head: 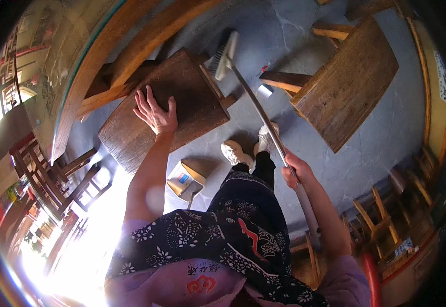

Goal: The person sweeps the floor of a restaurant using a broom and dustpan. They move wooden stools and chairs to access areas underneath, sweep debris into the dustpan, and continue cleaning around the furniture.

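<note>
My left hand [156, 114] lies flat with spread fingers on the dark wooden bench [196, 92] at left of centre. In my right hand [296, 171] is the metal handle of a broom [255, 99], which slants away from me. The broom's white head [226, 55], with dark bristles, is on the grey floor just beyond the bench's far right corner. A dustpan [185, 179] with a yellow edge stands below the bench, left of my shoes. On the floor right of the handle are a small white piece [265, 91] and a red scrap [264, 68].
Another wooden bench [349, 84] stands at the right. A round table with a glass top [88, 61] fills the upper left. Wooden chairs [50, 176] stand at the left, and more wooden furniture [380, 218] at the lower right. Bright glare covers the lower left.
</note>
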A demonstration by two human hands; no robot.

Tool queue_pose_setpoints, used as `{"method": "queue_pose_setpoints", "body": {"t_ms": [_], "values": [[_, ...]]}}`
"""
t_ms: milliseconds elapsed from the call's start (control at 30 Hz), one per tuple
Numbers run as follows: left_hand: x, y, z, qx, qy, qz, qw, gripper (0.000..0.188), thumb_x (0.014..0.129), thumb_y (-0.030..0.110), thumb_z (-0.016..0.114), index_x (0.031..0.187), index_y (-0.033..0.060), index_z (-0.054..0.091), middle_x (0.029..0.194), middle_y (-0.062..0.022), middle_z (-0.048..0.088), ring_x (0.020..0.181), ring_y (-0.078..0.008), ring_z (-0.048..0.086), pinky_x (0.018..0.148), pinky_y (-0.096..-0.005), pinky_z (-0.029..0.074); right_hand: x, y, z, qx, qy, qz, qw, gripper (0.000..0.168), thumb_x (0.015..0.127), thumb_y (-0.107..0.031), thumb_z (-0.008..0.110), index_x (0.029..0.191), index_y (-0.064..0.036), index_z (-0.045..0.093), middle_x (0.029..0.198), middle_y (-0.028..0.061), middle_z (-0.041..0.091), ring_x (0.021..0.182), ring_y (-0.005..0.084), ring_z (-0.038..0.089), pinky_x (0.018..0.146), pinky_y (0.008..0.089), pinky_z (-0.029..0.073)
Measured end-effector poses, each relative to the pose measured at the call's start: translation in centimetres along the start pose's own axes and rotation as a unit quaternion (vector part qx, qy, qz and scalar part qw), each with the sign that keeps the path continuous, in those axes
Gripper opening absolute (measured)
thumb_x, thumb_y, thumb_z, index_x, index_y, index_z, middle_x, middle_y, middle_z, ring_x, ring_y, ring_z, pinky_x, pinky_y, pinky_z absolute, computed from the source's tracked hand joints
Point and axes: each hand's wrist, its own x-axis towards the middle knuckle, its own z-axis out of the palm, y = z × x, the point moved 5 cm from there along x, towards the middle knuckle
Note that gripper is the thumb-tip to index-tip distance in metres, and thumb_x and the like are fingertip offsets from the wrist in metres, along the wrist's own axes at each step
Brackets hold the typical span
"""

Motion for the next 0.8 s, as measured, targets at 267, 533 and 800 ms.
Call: {"method": "queue_pose_setpoints", "body": {"t_ms": [267, 533, 800], "values": [[0.1, 0.2, -0.4, 0.005, 0.003, -0.010, 1.000, 0.070, 0.075, 0.044, 0.054, 0.132, 0.0130, 0.027, 0.137, -0.0153, 0.021, 0.129, -0.0302, 0.014, 0.102, -0.0506, 0.003, -9.6, 5.1, -2.0, -0.182, 0.219, 0.020, 0.959, 0.049, 0.087, -0.028, 0.048, 0.132, -0.020, 0.030, 0.053, 0.0002, 0.044, 0.034, 0.0093, 0.039, 0.031, 0.0238, 0.033], [0.2, -0.1, -0.3, -0.003, -0.010, -0.014, 1.000, 0.073, 0.073, 0.045, 0.054, 0.132, 0.0137, 0.025, 0.137, -0.0167, 0.018, 0.129, -0.0314, 0.010, 0.102, -0.0512, 0.000, -14.6, 7.3, 1.9, -0.141, 0.164, 0.039, 0.976, 0.048, 0.089, -0.024, 0.043, 0.134, -0.020, 0.026, 0.053, -0.0009, 0.043, 0.036, 0.0068, 0.038, 0.032, 0.0206, 0.034], [0.2, -0.1, -0.1, -0.005, -0.021, -0.020, 1.000, 0.074, 0.073, 0.047, 0.053, 0.132, 0.0138, 0.024, 0.137, -0.0171, 0.017, 0.129, -0.0316, 0.009, 0.102, -0.0515, -0.001, -6.6, 3.8, 2.5, -0.034, 0.117, -0.015, 0.992, 0.051, 0.088, -0.031, 0.042, 0.134, -0.023, 0.022, 0.051, -0.0008, 0.039, 0.032, 0.0081, 0.032, 0.029, 0.0210, 0.028]]}}
